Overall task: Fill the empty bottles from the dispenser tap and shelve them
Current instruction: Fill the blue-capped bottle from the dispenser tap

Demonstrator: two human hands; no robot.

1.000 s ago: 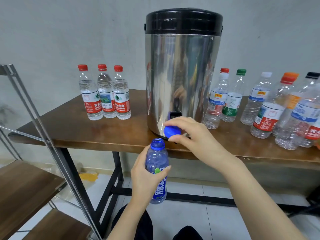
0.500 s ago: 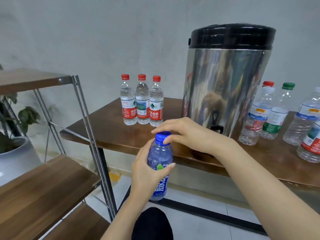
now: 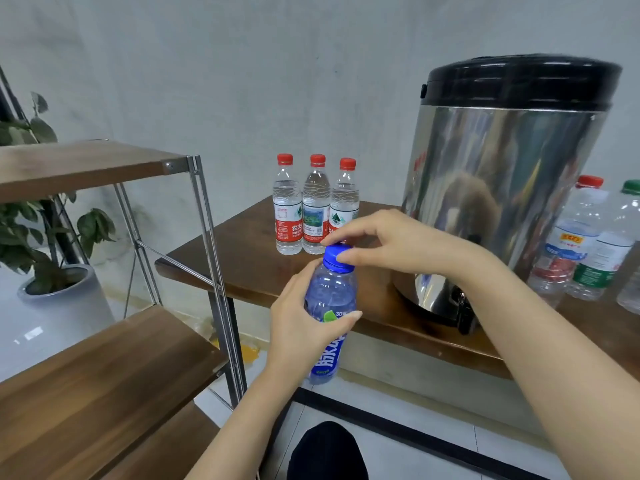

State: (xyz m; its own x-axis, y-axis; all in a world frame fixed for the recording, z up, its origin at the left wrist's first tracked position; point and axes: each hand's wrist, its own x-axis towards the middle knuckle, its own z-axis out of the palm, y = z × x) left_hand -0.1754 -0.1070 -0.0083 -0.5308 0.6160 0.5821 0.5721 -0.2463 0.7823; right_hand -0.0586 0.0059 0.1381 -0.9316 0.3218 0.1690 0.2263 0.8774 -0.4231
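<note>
Capping blue bottle | L hand grips body | R hand pinches cap | twist till snug, keep btl upright

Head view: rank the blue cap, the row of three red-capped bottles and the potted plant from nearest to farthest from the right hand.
1. blue cap: pinched by the right hand, atop the blue bottle that the left hand holds.
2. row of three red-capped bottles: just behind the hand, slightly left.
3. potted plant: far off to the left, lower down.
</note>
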